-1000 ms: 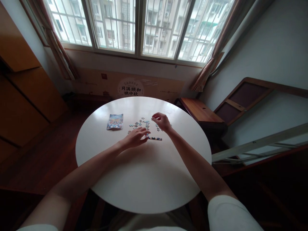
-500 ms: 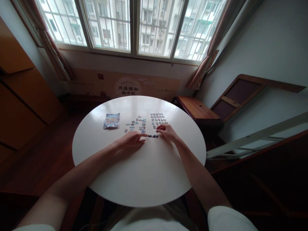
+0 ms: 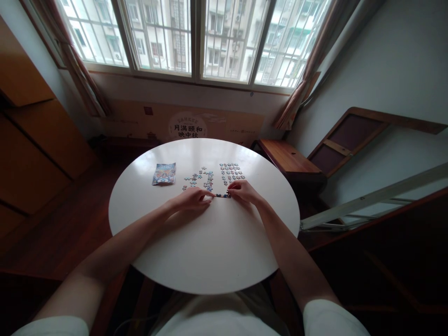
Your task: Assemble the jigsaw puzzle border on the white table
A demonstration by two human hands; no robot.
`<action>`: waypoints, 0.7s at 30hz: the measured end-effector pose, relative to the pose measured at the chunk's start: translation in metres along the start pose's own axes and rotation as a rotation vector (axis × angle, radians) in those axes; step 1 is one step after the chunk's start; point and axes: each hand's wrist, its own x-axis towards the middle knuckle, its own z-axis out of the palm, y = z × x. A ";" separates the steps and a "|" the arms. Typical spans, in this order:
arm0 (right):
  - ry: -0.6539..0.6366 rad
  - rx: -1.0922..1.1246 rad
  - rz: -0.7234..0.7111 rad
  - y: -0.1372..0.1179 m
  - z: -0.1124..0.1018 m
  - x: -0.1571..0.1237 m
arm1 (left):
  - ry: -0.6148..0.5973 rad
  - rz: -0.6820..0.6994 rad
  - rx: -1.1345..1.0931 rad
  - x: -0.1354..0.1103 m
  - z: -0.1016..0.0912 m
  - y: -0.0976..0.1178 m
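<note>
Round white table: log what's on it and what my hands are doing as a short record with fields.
Surface: round white table
Left hand: index finger at joined strip, left end
Right hand: at strip's right end, apparently pinching a puzzle piece
Right pieces: separate, in rows
Left pieces: irregular cluster
Printed item: sheet or packet, left of the pieces

A pale top (image 3: 213,323) with short, plain sleeves (image 3: 329,318) leaves both forearms (image 3: 276,228) bare

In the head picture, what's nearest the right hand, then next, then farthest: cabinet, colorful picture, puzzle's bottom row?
1. Puzzle's bottom row: just left of the right hand.
2. Colorful picture: left part of the table.
3. Cabinet: far left.
</note>
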 end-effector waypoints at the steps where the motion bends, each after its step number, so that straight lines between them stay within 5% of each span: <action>1: -0.005 -0.003 -0.005 0.000 0.000 0.000 | 0.002 0.000 -0.002 0.000 0.000 0.000; 21: -0.014 -0.152 0.016 -0.010 0.001 -0.004 | -0.014 -0.007 -0.009 0.000 -0.004 0.005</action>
